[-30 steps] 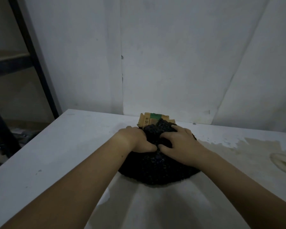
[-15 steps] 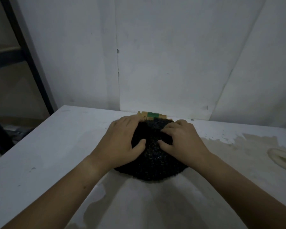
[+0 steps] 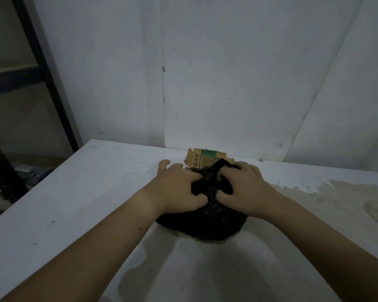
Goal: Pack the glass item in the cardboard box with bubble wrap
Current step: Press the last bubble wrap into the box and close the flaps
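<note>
A rounded bundle of black bubble wrap (image 3: 207,221) lies on the white table (image 3: 79,192), near its far edge. My left hand (image 3: 177,188) grips the bundle's left top, fingers curled into the wrap. On the right top sits my right hand (image 3: 244,188), pinching a raised fold. Behind the bundle a brown cardboard box (image 3: 202,159) with a green label and print shows only its flaps. The glass item is hidden; I cannot tell whether it is inside the wrap.
White sheeting (image 3: 227,83) hangs as a wall right behind the box. A dark metal shelf frame (image 3: 44,68) stands at the left, beyond the table edge. Worn brownish patches (image 3: 347,192) mark the table at the right.
Both hands went from lying flat on the bundle to clutching and bunching its top. A fold of wrap now stands up between them, and more of the box flap shows.
</note>
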A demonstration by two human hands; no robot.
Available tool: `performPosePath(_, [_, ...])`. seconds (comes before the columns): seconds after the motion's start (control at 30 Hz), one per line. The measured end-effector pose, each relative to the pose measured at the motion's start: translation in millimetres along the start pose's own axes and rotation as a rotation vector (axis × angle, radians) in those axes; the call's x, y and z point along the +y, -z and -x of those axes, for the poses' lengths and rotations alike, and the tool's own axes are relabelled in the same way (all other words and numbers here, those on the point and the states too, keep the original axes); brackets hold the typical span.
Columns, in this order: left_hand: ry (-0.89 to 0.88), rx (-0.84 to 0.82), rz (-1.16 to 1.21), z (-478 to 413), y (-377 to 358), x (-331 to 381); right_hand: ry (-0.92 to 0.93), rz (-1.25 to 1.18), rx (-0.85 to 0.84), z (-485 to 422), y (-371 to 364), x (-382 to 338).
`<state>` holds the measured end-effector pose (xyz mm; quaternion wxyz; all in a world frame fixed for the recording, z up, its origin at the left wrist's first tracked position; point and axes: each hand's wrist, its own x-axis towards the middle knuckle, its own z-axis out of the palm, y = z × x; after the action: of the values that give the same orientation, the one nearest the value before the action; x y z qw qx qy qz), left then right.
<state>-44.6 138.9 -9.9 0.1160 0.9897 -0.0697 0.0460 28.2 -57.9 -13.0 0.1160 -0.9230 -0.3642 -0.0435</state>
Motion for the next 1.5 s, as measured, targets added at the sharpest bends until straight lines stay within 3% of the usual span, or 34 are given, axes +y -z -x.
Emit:
performPosePath(0.1, [-0.001, -0.005, 0.050, 0, 1, 1, -0.014, -0.093, 0.182, 7, 0, 3])
performPosePath(0.4, [0.017, -0.020, 0.033, -5, 0, 7, 0.082, 0.135, 0.111, 7, 0, -1])
performPosePath(0.57, [0.058, -0.074, -0.052, -15, 3, 7, 0.063, 0.208, -0.083, -9, 8, -5])
performPosePath(0.77, [0.029, -0.013, -0.075, -11, -5, 5, -0.074, 0.210, -0.439, -31, 9, -10])
performPosePath(0.83, [0.041, -0.046, -0.051, -12, -3, 5, -0.067, 0.239, -0.462, -32, 5, -11])
performPosePath(0.93, [0.075, -0.133, -0.084, -19, 4, 10, -0.023, 0.189, -0.341, -22, 5, -11])
performPosePath(1.03, [0.134, -0.219, -0.179, -32, 6, 17, 0.114, 0.036, 0.039, -5, 8, -5])
performPosePath(1.13, [0.177, -0.277, -0.213, -41, 6, 20, -0.052, -0.073, 0.322, 11, 13, 6])
performPosePath(1.23, [0.183, -0.310, -0.223, -42, 3, 20, -0.249, -0.078, 0.191, 20, 6, 16])
performPosePath(1.4, [0.162, -0.245, -0.154, -36, 0, 19, -0.063, -0.008, 0.332, 24, 0, 4])
performPosePath(1.5, [0.148, -0.212, -0.147, -33, -2, 18, 0.042, 0.122, 0.277, 22, 4, -1])
